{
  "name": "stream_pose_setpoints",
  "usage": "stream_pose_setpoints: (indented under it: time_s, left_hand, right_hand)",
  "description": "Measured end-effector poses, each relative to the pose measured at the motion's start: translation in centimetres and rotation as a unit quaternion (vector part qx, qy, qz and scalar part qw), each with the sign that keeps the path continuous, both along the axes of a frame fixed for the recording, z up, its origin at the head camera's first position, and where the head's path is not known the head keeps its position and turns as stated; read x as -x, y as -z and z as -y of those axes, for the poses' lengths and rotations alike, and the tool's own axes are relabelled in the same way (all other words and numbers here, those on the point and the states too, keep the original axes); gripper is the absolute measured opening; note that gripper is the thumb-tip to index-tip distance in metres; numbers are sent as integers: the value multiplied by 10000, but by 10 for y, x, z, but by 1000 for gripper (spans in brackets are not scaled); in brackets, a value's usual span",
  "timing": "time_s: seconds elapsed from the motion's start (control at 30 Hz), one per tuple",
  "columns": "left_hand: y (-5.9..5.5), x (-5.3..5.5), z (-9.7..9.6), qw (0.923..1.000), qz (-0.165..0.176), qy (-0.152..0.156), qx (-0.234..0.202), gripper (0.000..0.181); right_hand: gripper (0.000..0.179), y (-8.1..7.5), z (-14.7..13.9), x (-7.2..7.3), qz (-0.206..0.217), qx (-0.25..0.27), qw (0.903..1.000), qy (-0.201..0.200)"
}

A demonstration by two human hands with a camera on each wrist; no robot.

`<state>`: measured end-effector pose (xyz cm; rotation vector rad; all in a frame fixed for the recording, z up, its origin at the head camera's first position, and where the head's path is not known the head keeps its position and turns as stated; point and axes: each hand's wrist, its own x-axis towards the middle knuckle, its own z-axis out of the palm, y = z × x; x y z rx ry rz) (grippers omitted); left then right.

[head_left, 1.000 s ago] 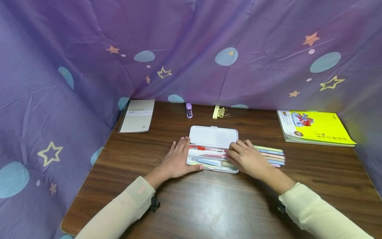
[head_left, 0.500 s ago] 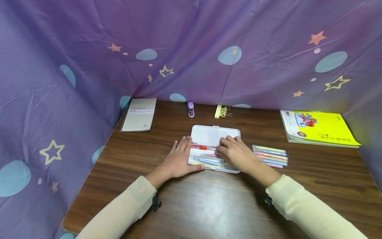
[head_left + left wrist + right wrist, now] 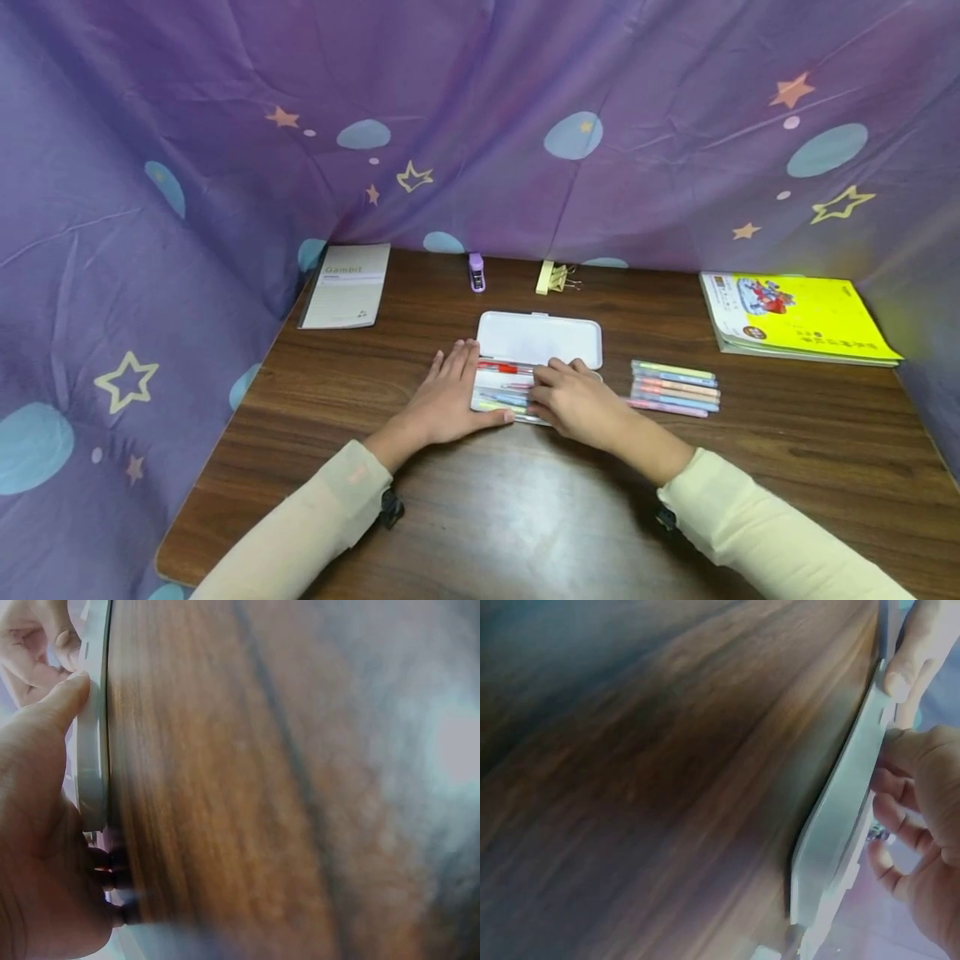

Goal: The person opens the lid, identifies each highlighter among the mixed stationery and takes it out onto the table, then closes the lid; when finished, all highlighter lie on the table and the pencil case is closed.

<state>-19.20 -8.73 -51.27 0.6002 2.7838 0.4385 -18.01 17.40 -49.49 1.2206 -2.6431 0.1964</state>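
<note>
A white pencil case (image 3: 538,337) lies open on the table, its lid folded back. Inside are a red-capped pen (image 3: 504,367), a thin red pen and, in the front compartment, light blue and green pens (image 3: 510,399). My left hand (image 3: 444,400) lies over the case's left end with fingers straight, its thumb (image 3: 69,694) on the front rim. My right hand (image 3: 577,402) reaches into the case with bent fingers (image 3: 900,821), close over the pens; I cannot tell whether it pinches one. It covers the case's right part.
Several pastel pens (image 3: 675,389) lie in a row right of the case. Behind stand a purple stapler (image 3: 476,273) and yellow binder clips (image 3: 557,278). A grey notebook (image 3: 347,287) is at the back left, yellow books (image 3: 802,319) at the back right. A purple curtain (image 3: 480,150) hangs behind.
My right hand has moved left along the case, from its right end to its middle, then a little toward the front, uncovering the pastel pens. The left hand has stayed in place.
</note>
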Motion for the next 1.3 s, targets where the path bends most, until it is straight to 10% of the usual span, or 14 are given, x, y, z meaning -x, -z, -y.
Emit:
stream_pose_setpoints:
  time_s: [1.3]
  left_hand:
    - [-4, -1, -1, 9999, 78, -98, 67, 132]
  right_hand:
    - [19, -1, 20, -8, 578, 143, 9959, 681]
